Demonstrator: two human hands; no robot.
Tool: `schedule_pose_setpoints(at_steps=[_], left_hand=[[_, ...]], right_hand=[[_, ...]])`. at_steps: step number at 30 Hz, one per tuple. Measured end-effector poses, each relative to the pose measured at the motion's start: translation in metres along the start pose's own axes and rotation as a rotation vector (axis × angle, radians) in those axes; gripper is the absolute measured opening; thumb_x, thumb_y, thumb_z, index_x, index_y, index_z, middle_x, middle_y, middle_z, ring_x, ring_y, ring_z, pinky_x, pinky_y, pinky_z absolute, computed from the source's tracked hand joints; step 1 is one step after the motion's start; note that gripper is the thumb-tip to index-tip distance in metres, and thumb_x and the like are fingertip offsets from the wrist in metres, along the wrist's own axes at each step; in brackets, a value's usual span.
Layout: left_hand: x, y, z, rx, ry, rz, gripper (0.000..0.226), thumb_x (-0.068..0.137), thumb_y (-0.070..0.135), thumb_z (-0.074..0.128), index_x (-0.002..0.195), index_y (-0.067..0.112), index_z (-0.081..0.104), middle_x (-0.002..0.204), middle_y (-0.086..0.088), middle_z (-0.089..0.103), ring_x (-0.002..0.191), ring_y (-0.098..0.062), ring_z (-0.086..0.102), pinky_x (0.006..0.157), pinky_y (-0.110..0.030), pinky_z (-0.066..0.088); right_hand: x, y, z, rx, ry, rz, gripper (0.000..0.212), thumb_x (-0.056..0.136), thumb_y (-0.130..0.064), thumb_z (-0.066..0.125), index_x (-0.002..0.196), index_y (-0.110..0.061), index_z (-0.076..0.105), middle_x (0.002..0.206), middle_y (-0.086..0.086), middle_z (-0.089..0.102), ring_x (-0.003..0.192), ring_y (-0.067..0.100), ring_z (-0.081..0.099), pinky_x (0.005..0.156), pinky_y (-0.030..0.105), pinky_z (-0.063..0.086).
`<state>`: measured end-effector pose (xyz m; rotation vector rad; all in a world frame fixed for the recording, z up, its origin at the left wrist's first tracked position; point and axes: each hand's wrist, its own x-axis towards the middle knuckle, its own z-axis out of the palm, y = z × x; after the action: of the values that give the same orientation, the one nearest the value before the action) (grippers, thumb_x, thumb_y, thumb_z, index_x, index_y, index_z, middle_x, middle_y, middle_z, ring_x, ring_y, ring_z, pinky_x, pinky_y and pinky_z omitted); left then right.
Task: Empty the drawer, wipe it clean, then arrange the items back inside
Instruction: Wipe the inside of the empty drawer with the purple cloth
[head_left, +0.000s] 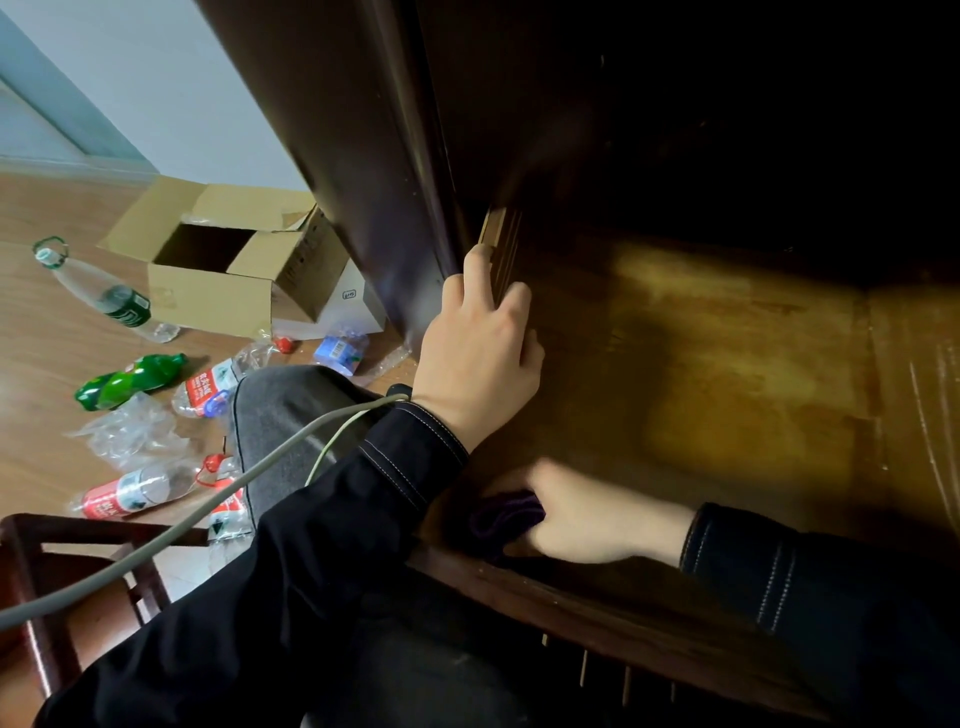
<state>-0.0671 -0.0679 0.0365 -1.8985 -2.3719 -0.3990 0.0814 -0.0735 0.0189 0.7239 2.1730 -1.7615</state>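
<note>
Head view: your drawer is pulled out beneath the dark desk, its bare wooden floor empty, so by my judgement you are in the wiping step. The purple cloth sits in the near-left corner, just inside the front wall, and your right hand is closed on it; the hand is blurred, so finger detail is lost. Your left hand has its grip wrapped over the drawer's left side wall, fingers curled on the edge, apparently bracing it. The unwiped floor stretches away from the cloth to the right and toward the back, so the right hand is the nearer one for that sweep.

On the floor at left lie plastic bottles, with an open cardboard box beyond. The red and green labels carry writing too small to read.
</note>
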Motion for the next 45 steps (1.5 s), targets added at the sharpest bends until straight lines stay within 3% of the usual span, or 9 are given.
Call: schedule_pose_setpoints(at_steps=[5,13,19,22,27,33,37,42,45], left_hand=[[0.001,-0.001,0.001,0.004,-0.001,0.008,0.03,0.089,0.029,0.056,0.113,0.012,0.058,0.153,-0.018,0.027,0.12,-0.035,0.044,0.071,-0.04,0.055],[0.0,-0.002,0.001,-0.002,-0.001,0.009,0.027,0.089,0.029,0.057,0.111,0.012,0.058,0.153,-0.018,0.027,0.119,-0.034,0.044,0.07,-0.039,0.055],[0.0,-0.001,0.001,-0.007,-0.003,0.011,0.027,0.088,0.028,0.057,0.11,0.012,0.058,0.153,-0.018,0.028,0.118,-0.036,0.045,0.072,-0.041,0.055],[0.0,-0.002,0.001,0.001,-0.006,0.016,0.027,0.088,0.028,0.056,0.109,0.012,0.058,0.153,-0.018,0.027,0.118,-0.036,0.045,0.073,-0.042,0.055],[0.0,-0.002,0.001,-0.001,-0.006,0.017,0.028,0.088,0.028,0.058,0.11,0.012,0.059,0.153,-0.019,0.027,0.12,-0.037,0.045,0.073,-0.041,0.056],[-0.001,-0.002,0.0,-0.012,-0.011,0.012,0.028,0.088,0.027,0.057,0.11,0.011,0.059,0.154,-0.018,0.025,0.122,-0.037,0.044,0.073,-0.041,0.056],[-0.001,-0.002,0.0,-0.012,0.0,0.022,0.028,0.089,0.028,0.058,0.112,0.011,0.06,0.154,-0.019,0.027,0.122,-0.037,0.045,0.074,-0.04,0.056],[-0.001,-0.002,0.001,-0.006,-0.003,0.015,0.029,0.09,0.03,0.056,0.113,0.012,0.059,0.155,-0.018,0.025,0.123,-0.035,0.044,0.076,-0.042,0.056],[-0.001,-0.003,0.001,-0.008,-0.001,0.022,0.029,0.09,0.03,0.056,0.112,0.012,0.059,0.154,-0.018,0.026,0.122,-0.035,0.044,0.075,-0.042,0.056]], right_hand=[[-0.009,-0.003,-0.01,0.031,0.015,-0.093,0.028,0.085,-0.006,0.076,0.112,-0.011,0.071,0.105,0.006,0.074,0.095,0.02,0.069,0.087,0.036,0.055],[-0.005,-0.002,-0.006,-0.027,-0.036,-0.061,0.035,0.088,-0.001,0.071,0.121,-0.013,0.07,0.113,0.002,0.073,0.105,0.018,0.068,0.096,0.043,0.053],[-0.014,0.011,-0.01,-0.007,-0.041,-0.01,0.034,0.087,-0.006,0.075,0.119,-0.016,0.07,0.106,-0.001,0.073,0.092,0.011,0.068,0.083,0.028,0.057],[-0.016,0.015,-0.009,-0.122,-0.071,0.019,0.031,0.088,-0.005,0.073,0.113,-0.022,0.072,0.085,-0.016,0.066,0.071,-0.005,0.055,0.066,0.016,0.042],[-0.026,0.01,-0.024,0.057,-0.12,-0.066,0.03,0.084,-0.003,0.076,0.109,-0.019,0.072,0.091,-0.013,0.069,0.076,-0.005,0.062,0.066,0.011,0.045],[-0.023,0.005,-0.015,-0.099,-0.079,-0.037,0.021,0.086,-0.001,0.073,0.101,-0.015,0.071,0.083,-0.007,0.064,0.067,0.003,0.053,0.064,0.021,0.043],[-0.024,-0.004,-0.026,-0.013,-0.126,-0.127,0.034,0.084,-0.004,0.077,0.112,-0.022,0.071,0.106,-0.006,0.073,0.096,0.005,0.068,0.088,0.028,0.056],[-0.014,0.006,-0.009,-0.162,-0.084,0.016,0.034,0.09,-0.003,0.071,0.121,-0.017,0.069,0.107,-0.004,0.07,0.088,0.008,0.062,0.072,0.025,0.049],[-0.022,-0.004,-0.021,-0.1,-0.11,-0.122,0.029,0.087,-0.005,0.073,0.112,-0.019,0.07,0.099,-0.009,0.07,0.087,-0.002,0.063,0.076,0.02,0.053]])
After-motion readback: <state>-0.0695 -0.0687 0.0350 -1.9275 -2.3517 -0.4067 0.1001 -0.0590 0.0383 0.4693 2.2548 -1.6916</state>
